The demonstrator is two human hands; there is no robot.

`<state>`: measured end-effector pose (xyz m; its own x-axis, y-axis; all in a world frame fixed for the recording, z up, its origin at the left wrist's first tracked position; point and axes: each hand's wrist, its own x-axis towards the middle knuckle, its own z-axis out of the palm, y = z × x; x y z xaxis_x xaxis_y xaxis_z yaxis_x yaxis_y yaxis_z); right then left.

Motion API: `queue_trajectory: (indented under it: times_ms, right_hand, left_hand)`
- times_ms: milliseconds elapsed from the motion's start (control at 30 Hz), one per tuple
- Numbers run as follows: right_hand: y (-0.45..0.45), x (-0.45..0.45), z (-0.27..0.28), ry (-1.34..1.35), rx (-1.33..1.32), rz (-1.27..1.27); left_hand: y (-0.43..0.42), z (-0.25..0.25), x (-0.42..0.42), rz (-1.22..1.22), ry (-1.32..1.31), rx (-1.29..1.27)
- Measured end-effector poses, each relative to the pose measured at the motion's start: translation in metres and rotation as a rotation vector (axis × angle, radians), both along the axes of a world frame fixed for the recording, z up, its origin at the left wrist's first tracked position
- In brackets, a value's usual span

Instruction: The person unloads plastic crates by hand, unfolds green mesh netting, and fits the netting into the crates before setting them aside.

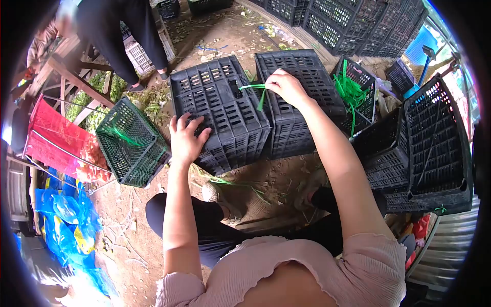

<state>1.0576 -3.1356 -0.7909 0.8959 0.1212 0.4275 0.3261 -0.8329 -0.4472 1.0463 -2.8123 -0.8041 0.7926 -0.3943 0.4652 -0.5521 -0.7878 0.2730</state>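
Two black plastic crates stand side by side in front of my knees: a left crate [220, 97] and a right crate [302, 82]. Green plastic strapping [251, 87] comes through the slats of the left crate's top near its right edge. My right hand [286, 88] pinches this strapping above the gap between the crates, and a short tail of it hangs down. Resting on the left crate's near left corner is my left hand [187, 137], fingers spread and holding nothing. What the left crate contains is hidden under the slatted top.
A green crate [130, 143] stands at left beside a red mesh sheet [56, 135]. Blue plastic bags [66, 215] lie below. At right are a crate of green strapping [353, 92] and a large black crate [434, 148]. Crates [353, 25] are stacked behind; a person [123, 30] stands at upper left.
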Motion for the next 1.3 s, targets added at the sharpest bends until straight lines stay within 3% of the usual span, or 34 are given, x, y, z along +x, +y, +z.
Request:
queue_trajectory:
  times_ms: [167,233,300,333,400,467,533,600,633,667,733,767,833,933,1000,1033,1133,1233,1300]
  right_hand:
    - [0.014,0.001,0.002,0.274,0.760,-0.178]
    - [0.025,0.005,0.036,0.086,0.874,-0.153]
    - [0.040,-0.031,0.127,-0.209,1.179,0.202]
    - [0.047,-0.053,0.179,-0.774,0.462,-0.059]
    - [-0.015,-0.102,0.247,-1.027,0.131,-0.280]
    - [-0.034,-0.157,0.298,-1.109,0.130,-0.149]
    - [-0.034,-0.204,0.320,-0.925,0.167,0.036]
    - [-0.036,-0.253,0.296,-0.650,0.095,-0.085]
    - [-0.045,-0.279,0.257,-0.601,-0.035,-0.585]
    - [-0.044,-0.307,0.227,-0.440,-0.335,-0.513]
    - [-0.060,-0.377,0.174,0.168,-0.185,-0.677]
    - [-0.088,-0.430,0.137,0.563,-0.092,-0.962]
    - [-0.073,-0.482,0.115,1.042,-0.445,-1.183]
    - [-0.058,-0.483,0.097,0.445,-0.526,-1.186]
    - [-0.033,-0.419,0.111,0.180,-0.341,-1.037]
    - [-0.027,-0.386,0.107,0.124,-0.308,-0.919]
    - [-0.008,-0.270,0.063,-0.042,-0.098,-0.521]
    - [0.015,-0.170,-0.008,0.061,-0.031,-0.688]
    - [0.015,-0.137,-0.039,-0.095,-0.073,-0.622]
  left_hand:
    - [-0.002,0.001,-0.001,0.005,-0.017,-0.004]
    - [-0.002,0.002,0.001,0.015,-0.023,-0.012]
    - [-0.002,0.002,0.002,0.004,-0.020,-0.015]
    - [0.000,0.000,0.005,0.005,-0.002,-0.027]
    - [0.001,-0.005,0.012,0.039,0.019,-0.003]
    - [0.003,-0.006,0.019,0.047,0.041,-0.010]
    - [0.007,-0.003,0.025,0.048,0.094,-0.008]
    - [-0.003,0.010,0.015,0.116,0.239,0.051]
    - [-0.012,0.024,0.007,0.212,0.244,0.197]
    - [-0.023,0.033,0.007,0.210,0.168,0.221]
    - [-0.050,0.033,0.016,0.151,0.045,0.133]
    - [-0.072,0.041,0.014,0.104,0.014,0.082]
    - [-0.120,0.050,0.015,0.028,0.068,-0.007]
    - [-0.182,0.036,0.017,0.093,0.169,0.128]
    - [-0.197,0.014,0.026,0.144,0.216,0.265]
    - [-0.198,0.003,0.032,0.186,0.199,0.328]
    - [-0.177,-0.013,0.049,0.107,0.106,0.048]
    - [-0.128,-0.002,0.047,-0.045,0.077,-0.170]
    - [-0.084,0.006,0.056,-0.020,0.049,-0.168]
